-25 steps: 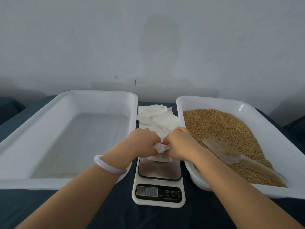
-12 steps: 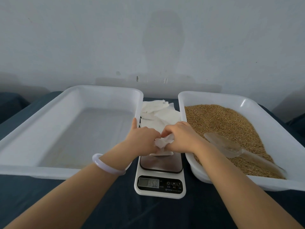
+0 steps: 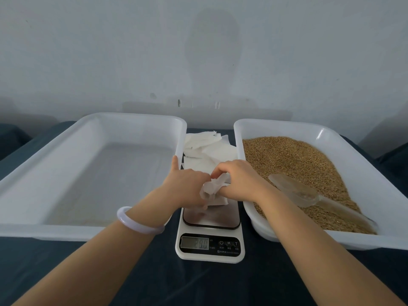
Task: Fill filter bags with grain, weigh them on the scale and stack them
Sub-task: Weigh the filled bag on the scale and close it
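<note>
Gripping the filter bag [image 3: 213,192] atop the scale [image 3: 210,220], left hand [image 3: 187,186] and right hand [image 3: 241,182] have bunched its top tighter

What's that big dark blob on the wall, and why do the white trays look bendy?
Head view: the blob on the wall is a soft shadow or stain, I cannot tell which; the wide-angle lens bows the rims of the left tray and the grain tray; glare streaks its far corner.

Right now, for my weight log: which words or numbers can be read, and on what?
"290" on the scale display; any decimal point is unclear.
"M" and "T" on the scale buttons.
Small print under the buttons: too small to read.
</note>
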`<state>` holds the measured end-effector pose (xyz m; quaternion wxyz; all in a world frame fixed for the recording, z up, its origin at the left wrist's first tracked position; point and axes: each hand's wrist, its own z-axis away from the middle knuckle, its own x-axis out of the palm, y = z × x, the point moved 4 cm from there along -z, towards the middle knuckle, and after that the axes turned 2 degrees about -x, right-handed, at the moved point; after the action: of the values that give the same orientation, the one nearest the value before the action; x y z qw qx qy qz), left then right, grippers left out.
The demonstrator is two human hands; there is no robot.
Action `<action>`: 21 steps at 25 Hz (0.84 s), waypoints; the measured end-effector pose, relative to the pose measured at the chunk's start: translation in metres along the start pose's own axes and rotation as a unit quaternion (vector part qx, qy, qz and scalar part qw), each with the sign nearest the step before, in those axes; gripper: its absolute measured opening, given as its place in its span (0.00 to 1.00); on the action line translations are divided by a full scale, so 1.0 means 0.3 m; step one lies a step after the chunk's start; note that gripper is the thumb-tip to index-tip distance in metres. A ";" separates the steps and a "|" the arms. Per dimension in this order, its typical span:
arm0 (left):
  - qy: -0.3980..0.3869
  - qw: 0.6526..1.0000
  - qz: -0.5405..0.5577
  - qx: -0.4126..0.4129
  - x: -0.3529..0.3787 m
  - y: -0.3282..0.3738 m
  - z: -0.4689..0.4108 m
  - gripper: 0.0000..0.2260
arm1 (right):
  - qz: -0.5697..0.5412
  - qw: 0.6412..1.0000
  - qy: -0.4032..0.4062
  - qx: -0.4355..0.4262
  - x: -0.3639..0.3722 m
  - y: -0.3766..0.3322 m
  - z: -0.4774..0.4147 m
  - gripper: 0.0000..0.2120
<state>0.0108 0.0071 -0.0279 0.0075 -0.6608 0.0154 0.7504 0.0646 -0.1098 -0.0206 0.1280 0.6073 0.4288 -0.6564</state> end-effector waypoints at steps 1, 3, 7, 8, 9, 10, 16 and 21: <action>0.001 1.000 -0.004 0.000 0.002 -0.002 -0.001 0.13 | -0.005 1.000 0.001 0.001 0.000 0.001 0.000 0.10; 0.002 1.000 -0.007 0.001 0.004 -0.004 -0.005 0.14 | -0.013 1.000 -0.002 0.005 0.002 0.006 -0.001 0.10; 0.005 1.000 -0.009 0.004 0.006 -0.009 -0.008 0.13 | -0.014 1.000 -0.011 0.020 0.010 0.019 -0.006 0.10; 0.005 1.000 -0.009 0.005 0.006 -0.009 -0.007 0.12 | -0.015 1.000 -0.010 0.021 0.012 0.021 -0.006 0.10; 0.005 1.000 -0.008 0.006 0.005 -0.008 -0.006 0.12 | -0.015 1.000 -0.009 0.022 0.013 0.022 -0.006 0.09; 0.004 1.000 -0.008 0.005 0.004 -0.008 -0.005 0.12 | -0.015 1.000 -0.007 0.022 0.014 0.023 -0.006 0.09; -0.009 0.994 -0.113 0.000 0.017 -0.012 -0.009 0.08 | -0.019 0.999 -0.010 0.025 0.008 0.020 -0.002 0.10; -0.077 0.968 -0.236 -0.038 0.032 -0.011 -0.020 0.29 | -0.016 0.999 0.024 0.036 -0.001 0.011 0.002 0.07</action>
<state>0.0155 0.0103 -0.0383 0.1608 -0.5855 -0.1704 0.7761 0.0665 -0.1123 -0.0217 0.0855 0.6198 0.4178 -0.6588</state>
